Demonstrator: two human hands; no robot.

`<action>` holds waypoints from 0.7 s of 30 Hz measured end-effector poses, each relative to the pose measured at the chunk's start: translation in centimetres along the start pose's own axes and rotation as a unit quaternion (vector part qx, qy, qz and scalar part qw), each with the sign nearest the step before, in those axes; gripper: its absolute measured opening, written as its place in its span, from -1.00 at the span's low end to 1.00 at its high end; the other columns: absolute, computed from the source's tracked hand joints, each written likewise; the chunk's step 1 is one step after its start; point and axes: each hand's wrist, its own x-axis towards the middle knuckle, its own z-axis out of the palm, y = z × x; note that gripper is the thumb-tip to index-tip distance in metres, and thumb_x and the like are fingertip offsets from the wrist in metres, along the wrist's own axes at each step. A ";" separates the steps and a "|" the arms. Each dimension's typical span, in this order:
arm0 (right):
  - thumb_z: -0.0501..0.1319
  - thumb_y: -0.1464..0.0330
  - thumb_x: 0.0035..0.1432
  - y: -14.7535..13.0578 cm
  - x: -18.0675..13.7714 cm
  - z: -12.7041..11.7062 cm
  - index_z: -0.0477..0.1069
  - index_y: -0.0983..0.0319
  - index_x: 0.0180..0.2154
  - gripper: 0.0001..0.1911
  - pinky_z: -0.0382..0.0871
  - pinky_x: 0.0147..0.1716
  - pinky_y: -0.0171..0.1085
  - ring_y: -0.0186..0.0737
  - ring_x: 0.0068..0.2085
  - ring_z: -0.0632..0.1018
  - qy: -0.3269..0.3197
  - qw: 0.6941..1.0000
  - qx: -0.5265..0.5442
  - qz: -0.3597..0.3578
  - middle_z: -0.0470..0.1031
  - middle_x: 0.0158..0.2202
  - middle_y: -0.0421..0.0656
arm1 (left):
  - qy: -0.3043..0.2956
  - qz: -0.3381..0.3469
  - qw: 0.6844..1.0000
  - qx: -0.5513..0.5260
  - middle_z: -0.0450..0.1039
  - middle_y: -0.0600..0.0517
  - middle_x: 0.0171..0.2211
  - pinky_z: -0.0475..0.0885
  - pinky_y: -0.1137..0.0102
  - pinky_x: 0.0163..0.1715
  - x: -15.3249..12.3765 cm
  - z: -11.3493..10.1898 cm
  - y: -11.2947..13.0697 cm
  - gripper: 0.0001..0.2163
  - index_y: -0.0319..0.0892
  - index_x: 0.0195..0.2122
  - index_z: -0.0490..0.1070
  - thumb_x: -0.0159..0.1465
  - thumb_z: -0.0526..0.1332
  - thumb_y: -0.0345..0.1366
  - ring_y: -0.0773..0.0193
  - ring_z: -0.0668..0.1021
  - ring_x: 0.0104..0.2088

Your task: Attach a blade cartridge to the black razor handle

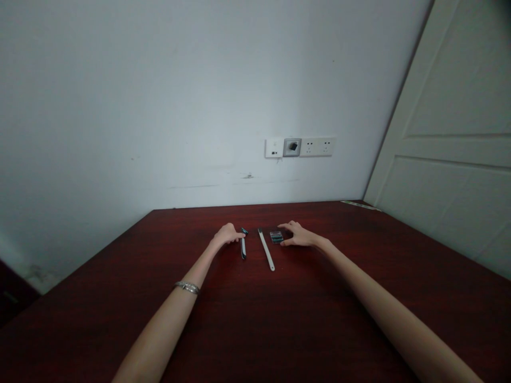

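My left hand (227,234) rests on the dark red table (255,319) with its fingers curled, fingertips touching the head of a dark razor (243,246) that lies flat. A white toothbrush-like stick (266,249) lies just right of the razor, touched by neither hand. My right hand (297,234) is arched over a small clear case of razor cartridges (276,236), thumb and fingers pinching its right side. A silver bracelet (187,287) is on my left forearm.
The table meets a pale wall (159,106) at its far edge. A row of wall sockets (300,147) sits above the table. A white door (451,149) stands at the right.
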 end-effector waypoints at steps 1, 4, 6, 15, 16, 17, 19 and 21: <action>0.30 0.11 -0.12 -0.6 -0.2 -0.1 0.36 0.23 -0.04 -0.40 0.27 -0.11 -0.19 -0.11 -0.10 0.38 0.021 1.000 -0.011 -0.001 0.33 -0.16 -0.05 | 0.002 -0.005 1.000 0.005 0.28 0.07 -0.75 0.18 0.49 -0.67 0.1 0.1 0.0 -0.67 -0.25 -0.69 0.41 0.04 0.22 -0.08 0.43 0.29 -0.74; 0.18 0.05 0.02 -3.0 -0.7 -0.4 0.44 0.24 -0.31 -0.62 0.30 -0.27 -0.26 -0.18 -0.27 0.46 0.053 0.997 -0.048 0.024 0.43 -0.30 -0.09 | 0.003 -0.007 1.000 0.008 0.28 0.08 -0.75 0.18 0.50 -0.67 -0.1 0.3 0.3 -0.70 -0.26 -0.68 0.41 0.04 0.22 -0.12 0.44 0.28 -0.74; 0.09 0.00 0.07 -5.0 -0.9 -0.2 0.44 0.21 -0.44 -0.58 0.29 -0.37 -0.28 -0.19 -0.37 0.48 0.026 0.996 -0.053 0.062 0.47 -0.41 -0.11 | 0.001 -0.004 1.000 0.007 0.27 0.08 -0.76 0.18 0.50 -0.67 -0.3 0.4 0.6 -0.71 -0.26 -0.68 0.40 0.05 0.21 -0.16 0.44 0.28 -0.75; 0.08 0.04 0.08 -9.9 -1.4 2.5 0.50 0.22 -0.44 -0.58 0.37 -0.34 -0.14 0.01 -0.26 0.55 -0.006 0.985 -0.133 0.106 0.53 -0.34 0.02 | 0.011 -0.009 1.000 0.020 0.28 0.07 -0.75 0.21 0.51 -0.65 -0.7 0.5 1.3 -0.73 -0.25 -0.68 0.40 0.06 0.17 -0.19 0.42 0.31 -0.74; 0.08 0.07 0.08 -10.0 -1.5 2.7 0.50 0.23 -0.42 -0.60 0.38 -0.33 -0.13 0.02 -0.25 0.56 -0.006 0.985 -0.141 0.103 0.53 -0.34 0.03 | 0.011 -0.010 1.000 0.022 0.28 0.07 -0.75 0.21 0.51 -0.65 -0.6 0.6 1.2 -0.73 -0.25 -0.67 0.40 0.06 0.17 -0.19 0.42 0.31 -0.74; 0.09 0.09 0.08 -10.1 -1.6 2.8 0.50 0.24 -0.41 -0.61 0.38 -0.33 -0.13 0.03 -0.25 0.56 -0.005 0.984 -0.146 0.102 0.53 -0.33 0.04 | 0.010 -0.012 1.000 0.024 0.29 0.07 -0.74 0.21 0.50 -0.65 -0.6 0.6 1.2 -0.73 -0.25 -0.67 0.40 0.06 0.16 -0.19 0.42 0.32 -0.74; 0.08 0.12 0.09 -10.3 -1.7 3.1 0.50 0.25 -0.39 -0.63 0.39 -0.32 -0.12 0.05 -0.24 0.56 0.000 0.984 -0.150 0.100 0.54 -0.31 0.06 | 0.010 -0.014 1.000 0.026 0.31 0.05 -0.73 0.22 0.49 -0.64 -0.5 0.6 1.2 -0.73 -0.25 -0.67 0.40 0.06 0.16 -0.19 0.41 0.32 -0.73; 0.07 0.15 0.09 -10.4 -1.7 3.2 0.50 0.26 -0.37 -0.64 0.39 -0.32 -0.09 0.07 -0.23 0.56 0.001 0.983 -0.149 0.106 0.54 -0.29 0.08 | 0.010 -0.015 1.000 0.024 0.32 0.05 -0.72 0.23 0.49 -0.64 -0.4 0.7 1.1 -0.73 -0.25 -0.67 0.40 0.05 0.16 -0.19 0.41 0.33 -0.73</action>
